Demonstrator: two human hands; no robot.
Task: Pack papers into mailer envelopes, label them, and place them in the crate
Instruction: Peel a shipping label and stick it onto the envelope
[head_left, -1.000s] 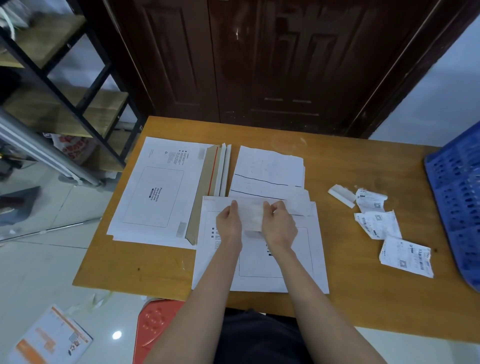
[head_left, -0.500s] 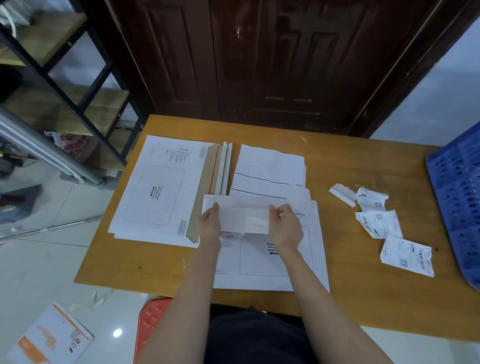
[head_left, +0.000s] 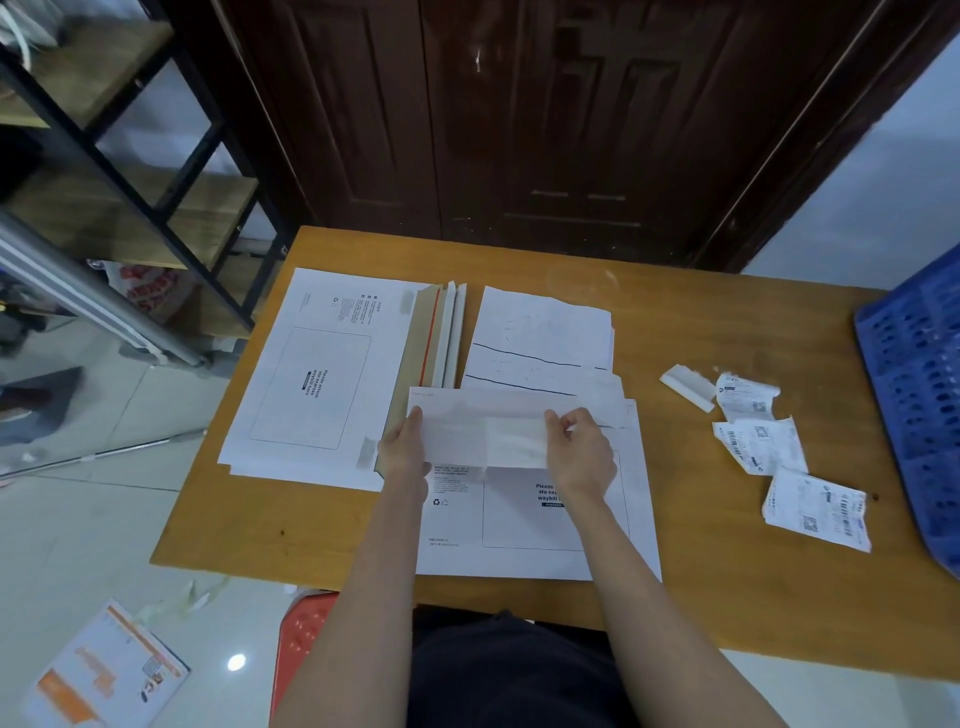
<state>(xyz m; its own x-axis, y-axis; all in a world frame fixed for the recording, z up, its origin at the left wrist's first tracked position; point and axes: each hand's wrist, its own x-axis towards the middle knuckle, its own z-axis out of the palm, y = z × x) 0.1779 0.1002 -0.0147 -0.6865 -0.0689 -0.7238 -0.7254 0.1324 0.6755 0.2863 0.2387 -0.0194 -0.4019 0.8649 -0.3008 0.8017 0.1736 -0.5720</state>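
Table: wooden, orange-brown, bearing everything below.
Crate: blue, perforated, sitting at the table's right edge.
Mailer stack: white, waybill box printed on top, brown flaps with a red strip showing at its right side; lying at the table's left.
Mailer envelope: white, flat, centred near the front edge, flap folding down over its top.
Papers: white, dark lines across, lying just behind the envelope.
Labels: three crumpled waybills lying between envelope and crate.
Left hand: pinching the flap's left end.
Right hand: pinching the flap's right part.
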